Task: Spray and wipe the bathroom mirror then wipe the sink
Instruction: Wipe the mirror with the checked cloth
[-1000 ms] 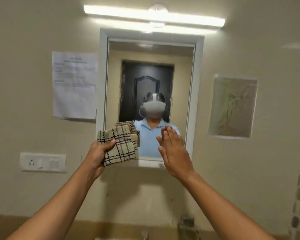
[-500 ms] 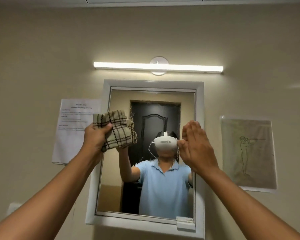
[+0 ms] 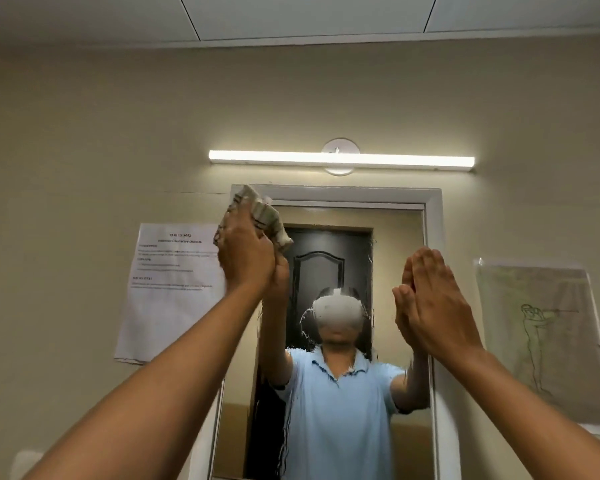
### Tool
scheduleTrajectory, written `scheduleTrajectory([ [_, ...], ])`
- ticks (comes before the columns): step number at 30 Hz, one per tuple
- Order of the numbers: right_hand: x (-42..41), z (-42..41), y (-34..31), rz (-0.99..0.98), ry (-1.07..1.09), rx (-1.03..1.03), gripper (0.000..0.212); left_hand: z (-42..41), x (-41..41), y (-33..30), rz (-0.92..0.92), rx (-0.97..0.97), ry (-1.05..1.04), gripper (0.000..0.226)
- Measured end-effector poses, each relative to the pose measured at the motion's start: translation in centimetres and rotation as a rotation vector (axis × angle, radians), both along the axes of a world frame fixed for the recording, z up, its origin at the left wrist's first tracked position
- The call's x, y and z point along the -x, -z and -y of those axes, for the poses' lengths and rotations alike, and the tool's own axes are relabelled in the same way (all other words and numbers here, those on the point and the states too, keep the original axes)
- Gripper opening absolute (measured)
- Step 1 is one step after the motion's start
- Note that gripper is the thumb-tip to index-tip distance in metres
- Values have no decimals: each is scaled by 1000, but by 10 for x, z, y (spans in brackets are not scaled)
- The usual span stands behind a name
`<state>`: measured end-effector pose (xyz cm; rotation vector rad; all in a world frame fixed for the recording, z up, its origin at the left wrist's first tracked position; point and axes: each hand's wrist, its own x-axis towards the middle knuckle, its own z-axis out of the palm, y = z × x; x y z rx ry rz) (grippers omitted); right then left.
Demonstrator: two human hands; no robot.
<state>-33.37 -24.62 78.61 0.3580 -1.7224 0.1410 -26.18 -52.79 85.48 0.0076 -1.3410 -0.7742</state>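
Mirror glass (image 3: 388, 393) fills the lower middle of the view, set in a white frame (image 3: 433, 216) on a beige wall (image 3: 84, 133). Wet streaks and drips run down the glass — most thickly near its left side and around the reflected figure. The reflection shows a dark panelled door and a person in a light blue collared shirt with both arms raised.

Above the frame a long tube light (image 3: 342, 160) glows on its round mount, and higher up a strip of white ceiling panels (image 3: 309, 15) crosses the view. Left of the mirror a printed paper sheet (image 3: 167, 299) is stuck to the wall (its text too blurred to read); its right edge lies behind the raised left hand. On the right hangs a second sheet, a pale line drawing of a figure (image 3: 541, 341).

Both bare forearms reach up from the bottom corners. The left hand (image 3: 245, 251) is at the upper left corner of the mirror, its fingers curled around a bunched beige checked cloth (image 3: 260, 216) — the cloth sticks out above and to the right of the knuckles, overlapping the frame's top left corner and the glass just beneath. Whether the cloth is actually pressed against the glass cannot be told from here. The right hand (image 3: 430, 303) is held upright near the mirror's right edge, fingers straight and close together, holding nothing.
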Motion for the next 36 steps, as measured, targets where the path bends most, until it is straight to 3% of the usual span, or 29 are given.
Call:
scheduleTrajectory([
  [4, -1, -4, 1, -34, -9, -9, 64, -27, 27, 22, 236, 193, -107, 78],
  [12, -1, -14, -1, -122, -67, -51, 56, -14, 57, 43, 248, 608, -340, 87],
  [17, 1, -18, -3, -142, -89, -81, 56, 21, 60, 24, 231, 575, -424, 88],
  [23, 4, -22, -3, -128, -79, -76, 61, -3, 63, 20, 242, 520, -433, 90],
  [28, 7, -29, 0, -82, -72, -8, 74, -46, 68, 10, 241, 633, -444, 90],
  [36, 3, -35, -2, -48, -98, -34, 72, -125, 76, -8, 151, 867, -413, 85],
])
